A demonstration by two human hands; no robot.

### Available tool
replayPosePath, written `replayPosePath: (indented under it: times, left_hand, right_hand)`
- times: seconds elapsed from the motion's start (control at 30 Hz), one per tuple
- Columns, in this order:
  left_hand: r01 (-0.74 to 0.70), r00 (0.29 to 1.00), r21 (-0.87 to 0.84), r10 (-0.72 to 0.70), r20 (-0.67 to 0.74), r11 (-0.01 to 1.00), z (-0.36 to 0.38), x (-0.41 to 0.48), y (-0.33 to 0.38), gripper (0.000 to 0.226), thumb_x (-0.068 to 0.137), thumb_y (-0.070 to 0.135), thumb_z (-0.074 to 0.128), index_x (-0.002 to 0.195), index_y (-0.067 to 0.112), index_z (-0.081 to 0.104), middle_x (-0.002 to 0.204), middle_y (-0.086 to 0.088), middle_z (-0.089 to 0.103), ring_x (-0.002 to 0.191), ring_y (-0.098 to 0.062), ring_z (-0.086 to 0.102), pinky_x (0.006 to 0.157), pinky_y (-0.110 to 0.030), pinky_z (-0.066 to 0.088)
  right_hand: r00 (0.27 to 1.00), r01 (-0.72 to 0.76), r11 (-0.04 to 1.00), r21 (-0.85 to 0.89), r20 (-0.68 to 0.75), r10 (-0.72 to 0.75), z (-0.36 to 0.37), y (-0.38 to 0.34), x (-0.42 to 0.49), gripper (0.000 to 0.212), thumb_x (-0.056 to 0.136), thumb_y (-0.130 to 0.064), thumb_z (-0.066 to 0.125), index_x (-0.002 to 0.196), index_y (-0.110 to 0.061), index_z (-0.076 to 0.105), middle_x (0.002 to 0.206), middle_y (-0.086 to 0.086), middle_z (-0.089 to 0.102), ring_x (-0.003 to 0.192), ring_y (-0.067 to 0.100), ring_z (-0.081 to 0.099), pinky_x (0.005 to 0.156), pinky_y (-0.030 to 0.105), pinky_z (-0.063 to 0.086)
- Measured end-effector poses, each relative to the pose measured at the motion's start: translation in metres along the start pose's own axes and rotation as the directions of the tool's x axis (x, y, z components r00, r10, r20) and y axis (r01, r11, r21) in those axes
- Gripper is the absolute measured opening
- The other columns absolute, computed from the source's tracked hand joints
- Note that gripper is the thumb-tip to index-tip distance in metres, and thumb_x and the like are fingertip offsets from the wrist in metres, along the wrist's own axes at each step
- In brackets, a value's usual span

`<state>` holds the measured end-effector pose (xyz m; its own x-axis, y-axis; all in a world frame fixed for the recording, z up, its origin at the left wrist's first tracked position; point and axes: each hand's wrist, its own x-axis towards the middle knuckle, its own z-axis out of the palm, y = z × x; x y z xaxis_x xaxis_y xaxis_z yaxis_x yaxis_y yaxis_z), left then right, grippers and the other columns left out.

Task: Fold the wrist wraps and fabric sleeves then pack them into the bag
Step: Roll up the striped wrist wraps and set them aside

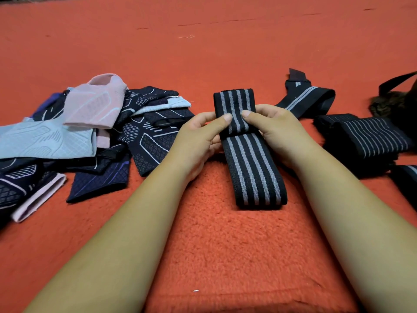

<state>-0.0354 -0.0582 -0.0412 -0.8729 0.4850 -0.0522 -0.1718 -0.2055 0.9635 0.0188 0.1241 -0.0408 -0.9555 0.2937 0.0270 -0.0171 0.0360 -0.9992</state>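
The left hand (198,136) and right hand (278,132) both pinch one black, grey-striped wrap (250,159) at its middle. Each thumb lies flat on top, the two thumb tips nearly meeting over the stripes. The fingers curl underneath and are mostly hidden by the band, so their hold below cannot be made out. Both forearms reach in from the bottom edge, bare, with wrists about level.

The wrap is doubled over. Its near end lies on the red fleecy mat (214,233) between the forearms, and its far end sticks out beyond the thumbs. How many layers it has cannot be told.

Left of the hands lies a loose heap of sleeves (90,132) in navy, pale blue and pink, overlapping and cut off by the left edge. To the right, a loose wrap (309,98) lies in a slack loop. Nearer, just beside the right forearm, sits a stack of folded wraps (370,141), with another dark piece cut off at the lower right.

The bag (399,96) is dark, shows a strap, and is cropped by the right edge. Its inside is not visible.
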Motion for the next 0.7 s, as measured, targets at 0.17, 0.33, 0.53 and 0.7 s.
replayPosePath:
  times: [0.17, 0.33, 0.53, 0.7]
  left_hand:
    - [0.001, 1.000, 0.037, -0.002, 0.017, 0.999, -0.0011, 0.0009, -0.0024, 0.033, 0.097, 0.009, 0.073, 0.130, 0.004, 0.068, 0.119, -0.019, 0.077, 0.097, -0.030, 0.077, 0.076, -0.033, 0.061]
    - [-0.064, 0.996, 0.016, 0.065, -0.066, 0.998, -0.0008, 0.0043, -0.0005, 0.028, 0.100, 0.004, 0.068, 0.128, 0.000, 0.068, 0.119, -0.025, 0.074, 0.088, -0.026, 0.076, 0.066, -0.028, 0.059]
    - [-0.098, 0.994, 0.001, 0.098, -0.050, 0.995, -0.0034, 0.0049, -0.0001, 0.025, 0.104, 0.008, 0.063, 0.127, 0.003, 0.071, 0.117, -0.016, 0.078, 0.101, -0.026, 0.077, 0.081, -0.032, 0.061]
    - [-0.127, 0.992, 0.028, 0.127, 0.003, 0.992, -0.0038, 0.0052, -0.0023, 0.025, 0.106, 0.008, 0.059, 0.128, 0.007, 0.072, 0.121, -0.013, 0.078, 0.113, -0.029, 0.075, 0.090, -0.034, 0.060]
  right_hand:
    - [1.000, -0.001, 1.000, 0.007, -0.027, 0.002, 0.0010, 0.0007, 0.0000, 0.025, 0.099, -0.035, 0.075, 0.112, -0.014, 0.074, 0.105, 0.012, 0.081, 0.094, 0.030, 0.078, 0.097, 0.058, 0.061]
    - [0.996, -0.093, 0.995, 0.032, 0.014, 0.092, 0.0008, -0.0030, -0.0001, 0.040, 0.092, -0.051, 0.071, 0.110, -0.016, 0.077, 0.108, 0.027, 0.076, 0.089, 0.036, 0.066, 0.083, 0.053, 0.050]
    - [0.994, -0.084, 0.994, 0.072, 0.077, 0.078, -0.0030, -0.0012, -0.0003, 0.019, 0.104, -0.027, 0.065, 0.115, -0.015, 0.076, 0.103, 0.015, 0.079, 0.081, 0.027, 0.072, 0.066, 0.029, 0.056]
    - [0.994, -0.070, 0.987, 0.142, 0.098, 0.057, -0.0025, -0.0007, -0.0001, 0.023, 0.106, -0.017, 0.063, 0.126, -0.006, 0.069, 0.095, 0.011, 0.077, 0.066, 0.014, 0.072, 0.053, 0.022, 0.055]
